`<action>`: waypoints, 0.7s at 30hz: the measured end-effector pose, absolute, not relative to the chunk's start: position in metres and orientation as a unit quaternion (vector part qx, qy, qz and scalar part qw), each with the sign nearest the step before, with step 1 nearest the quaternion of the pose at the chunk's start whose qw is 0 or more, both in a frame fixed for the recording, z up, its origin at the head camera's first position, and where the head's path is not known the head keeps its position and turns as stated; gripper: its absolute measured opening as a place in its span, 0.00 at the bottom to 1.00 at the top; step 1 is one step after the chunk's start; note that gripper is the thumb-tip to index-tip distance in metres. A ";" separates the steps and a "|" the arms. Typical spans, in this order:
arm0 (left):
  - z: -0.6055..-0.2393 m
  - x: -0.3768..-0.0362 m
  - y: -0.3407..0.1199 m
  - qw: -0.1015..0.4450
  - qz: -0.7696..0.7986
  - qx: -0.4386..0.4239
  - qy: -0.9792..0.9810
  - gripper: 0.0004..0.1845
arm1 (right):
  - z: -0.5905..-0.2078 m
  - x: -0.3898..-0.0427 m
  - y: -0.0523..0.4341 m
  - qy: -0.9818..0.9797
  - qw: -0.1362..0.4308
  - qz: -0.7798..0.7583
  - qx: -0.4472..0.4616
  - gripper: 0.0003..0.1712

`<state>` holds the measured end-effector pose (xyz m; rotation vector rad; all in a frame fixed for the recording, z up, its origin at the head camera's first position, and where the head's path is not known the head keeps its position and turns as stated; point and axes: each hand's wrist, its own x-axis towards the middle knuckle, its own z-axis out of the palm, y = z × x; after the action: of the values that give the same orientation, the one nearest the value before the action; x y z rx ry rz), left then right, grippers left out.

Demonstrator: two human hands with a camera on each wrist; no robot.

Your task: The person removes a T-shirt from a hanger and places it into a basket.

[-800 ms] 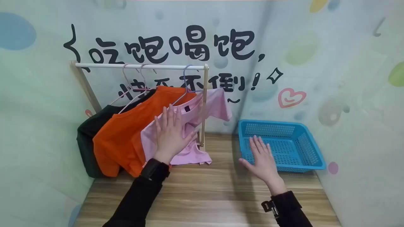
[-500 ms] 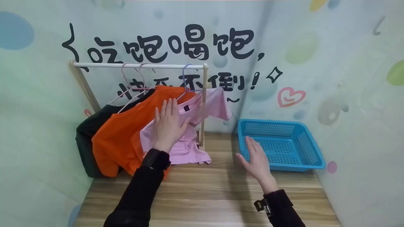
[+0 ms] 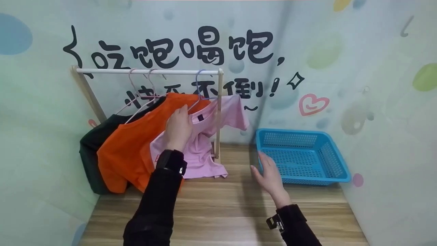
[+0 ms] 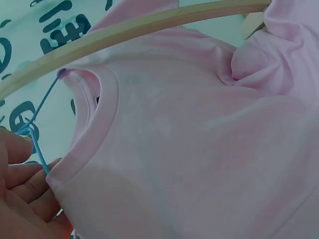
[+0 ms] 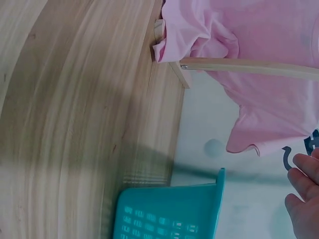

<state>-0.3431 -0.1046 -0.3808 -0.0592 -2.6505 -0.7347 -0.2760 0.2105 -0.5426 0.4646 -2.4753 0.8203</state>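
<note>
A pink shirt (image 3: 205, 157) hangs on a lilac hanger (image 3: 197, 85) at the right end of a small wooden rack (image 3: 146, 71). My left hand (image 3: 178, 128) is on its left shoulder, fingers curled over the top edge. In the left wrist view those fingers (image 4: 25, 194) close beside the hanger wire (image 4: 42, 104) and the collar of the pink shirt (image 4: 199, 149). My right hand (image 3: 269, 174) hovers open, fingers straight, at the front left corner of a blue basket (image 3: 336, 162). It holds nothing.
An orange shirt (image 3: 133, 147) and a dark shirt (image 3: 90, 150) hang to the left on the same rack. The rack's right post (image 3: 218, 116) stands between the pink shirt and the basket. A wooden tabletop (image 3: 222, 212) lies below, with printed walls close behind and at both sides.
My left hand has slid up the pink shirt from lying flat on its front to curling over its shoulder. My right hand has drifted left and nearer, off the basket's floor to its corner.
</note>
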 end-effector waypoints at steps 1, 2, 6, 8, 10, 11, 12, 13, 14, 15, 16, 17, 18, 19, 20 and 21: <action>-0.380 -0.345 -0.105 0.192 -0.267 -0.019 -0.944 0.22 | -0.544 -0.276 0.209 -0.907 0.239 0.303 0.167 0.35; -0.380 -0.347 -0.104 0.190 -0.268 -0.016 -0.944 0.21 | -0.545 -0.276 0.207 -0.909 0.231 0.306 0.164 0.35; -0.380 -0.353 -0.103 0.186 -0.286 -0.005 -0.940 0.15 | -0.550 -0.277 0.199 -0.914 0.210 0.310 0.154 0.36; -0.381 -0.354 -0.104 0.187 -0.302 0.001 -0.935 0.13 | -0.551 -0.277 0.195 -0.915 0.202 0.312 0.155 0.35; -0.382 -0.354 -0.105 0.193 -0.317 0.007 -0.929 0.12 | -0.551 -0.278 0.193 -0.916 0.194 0.314 0.156 0.36; -0.382 -0.354 -0.106 0.197 -0.322 0.011 -0.926 0.11 | -0.550 -0.278 0.192 -0.917 0.189 0.315 0.156 0.36; -0.382 -0.353 -0.107 0.204 -0.330 0.014 -0.922 0.11 | -0.548 -0.278 0.191 -0.918 0.185 0.313 0.155 0.36; -0.382 -0.352 -0.108 0.213 -0.334 0.017 -0.918 0.11 | -0.547 -0.279 0.190 -0.920 0.182 0.312 0.154 0.36; -0.382 -0.352 -0.111 0.222 -0.339 0.019 -0.914 0.10 | -0.544 -0.279 0.189 -0.922 0.178 0.309 0.153 0.36; -0.381 -0.352 -0.113 0.234 -0.339 0.020 -0.911 0.10 | -0.542 -0.280 0.189 -0.923 0.177 0.306 0.153 0.36; -0.380 -0.351 -0.116 0.245 -0.343 0.021 -0.907 0.10 | -0.540 -0.282 0.188 -0.924 0.177 0.303 0.154 0.37; -0.378 -0.350 -0.119 0.253 -0.344 0.022 -0.904 0.10 | -0.537 -0.283 0.188 -0.925 0.178 0.299 0.154 0.37; -0.377 -0.349 -0.123 0.261 -0.347 0.022 -0.900 0.10 | -0.534 -0.285 0.188 -0.925 0.179 0.298 0.156 0.36; -0.375 -0.348 -0.127 0.268 -0.345 0.022 -0.899 0.11 | -0.531 -0.286 0.188 -0.924 0.180 0.298 0.158 0.36; -0.374 -0.347 -0.131 0.272 -0.344 0.023 -0.898 0.11 | -0.528 -0.287 0.187 -0.924 0.179 0.299 0.160 0.36; -0.373 -0.345 -0.135 0.274 -0.343 0.024 -0.898 0.11 | -0.525 -0.288 0.187 -0.923 0.178 0.301 0.162 0.36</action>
<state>-0.3450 -0.1347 -0.3734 0.0638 -2.4157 -0.9226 -0.2882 0.1873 -0.5253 0.4590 -2.6094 0.8512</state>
